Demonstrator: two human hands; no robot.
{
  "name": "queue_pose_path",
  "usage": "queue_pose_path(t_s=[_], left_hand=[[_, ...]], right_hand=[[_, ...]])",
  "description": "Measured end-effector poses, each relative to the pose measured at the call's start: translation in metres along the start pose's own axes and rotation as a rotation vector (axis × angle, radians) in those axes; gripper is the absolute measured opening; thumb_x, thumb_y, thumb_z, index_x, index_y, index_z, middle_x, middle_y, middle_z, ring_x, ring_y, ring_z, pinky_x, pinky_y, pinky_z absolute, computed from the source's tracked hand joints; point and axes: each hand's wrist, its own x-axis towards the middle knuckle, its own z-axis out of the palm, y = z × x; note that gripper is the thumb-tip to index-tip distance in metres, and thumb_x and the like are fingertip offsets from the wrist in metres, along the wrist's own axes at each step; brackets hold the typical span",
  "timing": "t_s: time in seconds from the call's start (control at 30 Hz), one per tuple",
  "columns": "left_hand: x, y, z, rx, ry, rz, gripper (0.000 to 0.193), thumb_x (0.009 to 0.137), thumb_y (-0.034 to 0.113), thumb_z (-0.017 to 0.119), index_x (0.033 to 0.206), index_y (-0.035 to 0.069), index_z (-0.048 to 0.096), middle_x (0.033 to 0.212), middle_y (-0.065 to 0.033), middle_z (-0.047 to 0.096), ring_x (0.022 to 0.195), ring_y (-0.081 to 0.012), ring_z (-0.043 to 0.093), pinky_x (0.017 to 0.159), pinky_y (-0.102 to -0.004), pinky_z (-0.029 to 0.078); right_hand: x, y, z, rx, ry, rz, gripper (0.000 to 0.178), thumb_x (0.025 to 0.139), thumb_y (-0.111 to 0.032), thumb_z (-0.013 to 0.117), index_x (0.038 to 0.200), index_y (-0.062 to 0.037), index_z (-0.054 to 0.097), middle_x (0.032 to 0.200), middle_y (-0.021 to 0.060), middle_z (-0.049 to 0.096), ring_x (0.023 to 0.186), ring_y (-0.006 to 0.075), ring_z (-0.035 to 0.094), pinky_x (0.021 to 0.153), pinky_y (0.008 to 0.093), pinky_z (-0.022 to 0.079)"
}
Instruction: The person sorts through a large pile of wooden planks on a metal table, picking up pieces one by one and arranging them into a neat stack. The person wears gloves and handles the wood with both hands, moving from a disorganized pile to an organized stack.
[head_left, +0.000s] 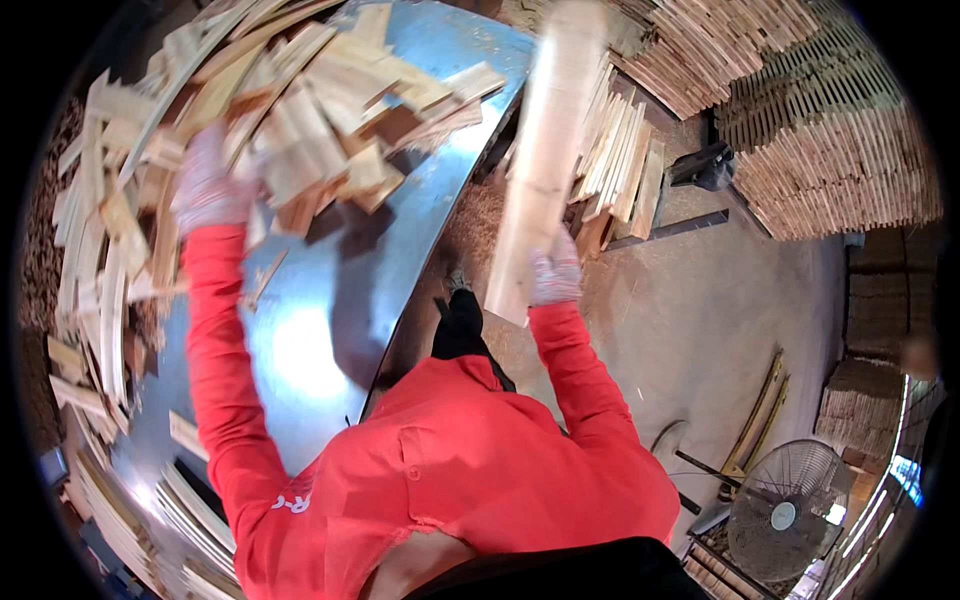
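A long, pale wooden plank (548, 150) slants up and away in front of me on the right, its far end blurred. My right hand (556, 270), in a light knit glove, is closed on the plank's right edge near its lower end. On the left, my gloved left hand (213, 185) reaches over a loose heap of wooden boards (300, 140). Motion smears its fingers, so I cannot make out whether it touches a board. The heap lies on a shiny metal table (420, 170).
Beyond the plank, a stack of boards (625, 160) stands on the floor by the table. Tall stacks of slats (830, 150) line the far right. A round fan (790, 510) stands at the lower right. More boards (195, 510) lie at the lower left.
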Motion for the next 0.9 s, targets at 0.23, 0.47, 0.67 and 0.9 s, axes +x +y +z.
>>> queue_pose_path(t_s=[0.23, 0.47, 0.67, 0.9], left_hand=[[0.004, -0.107, 0.065, 0.788, -0.855, -0.429, 0.109, 0.07, 0.075, 0.062, 0.15, 0.01, 0.026, 0.148, -0.0258, 0.034, 0.137, -0.0394, 0.034, 0.108, -0.0481, 0.036], [0.019, -0.122, 0.1, 0.646, -0.717, -0.76, 0.11, 0.073, 0.067, 0.065, 0.154, 0.015, 0.012, 0.151, -0.0292, 0.027, 0.139, -0.0444, 0.029, 0.113, -0.0472, 0.03], [-0.009, -0.115, 0.075, 0.114, -0.621, -0.743, 0.102, 0.075, 0.035, 0.075, 0.149, -0.002, 0.016, 0.142, -0.0312, 0.04, 0.134, -0.0375, 0.041, 0.11, -0.0394, 0.035], [-0.002, 0.053, 0.012, 0.284, -0.706, -0.995, 0.087, 0.066, 0.032, 0.076, 0.136, -0.003, 0.038, 0.116, -0.0289, 0.061, 0.107, -0.0416, 0.06, 0.092, -0.0441, 0.049]], right_hand=[[0.278, 0.186, -0.055, -0.739, 0.18, 0.417, 0.05, 0.089, -0.021, 0.053, 0.135, -0.001, 0.049, 0.114, 0.0201, 0.066, 0.107, 0.0299, 0.064, 0.093, 0.0361, 0.047], [0.405, 0.258, -0.004, -0.706, 0.075, 0.917, 0.05, 0.097, -0.031, 0.046, 0.139, -0.0051, 0.045, 0.13, 0.017, 0.058, 0.116, 0.0267, 0.058, 0.099, 0.0335, 0.043], [0.401, 0.228, 0.009, -1.049, -0.616, 0.637, 0.048, 0.1, -0.031, 0.04, 0.142, -0.0073, 0.043, 0.137, 0.0143, 0.053, 0.124, 0.0248, 0.052, 0.105, 0.033, 0.039], [0.324, 0.115, 0.062, -0.459, -0.339, -0.08, 0.066, 0.088, -0.028, 0.058, 0.141, -0.005, 0.026, 0.143, 0.0169, 0.039, 0.135, 0.0286, 0.036, 0.112, 0.0389, 0.031]])
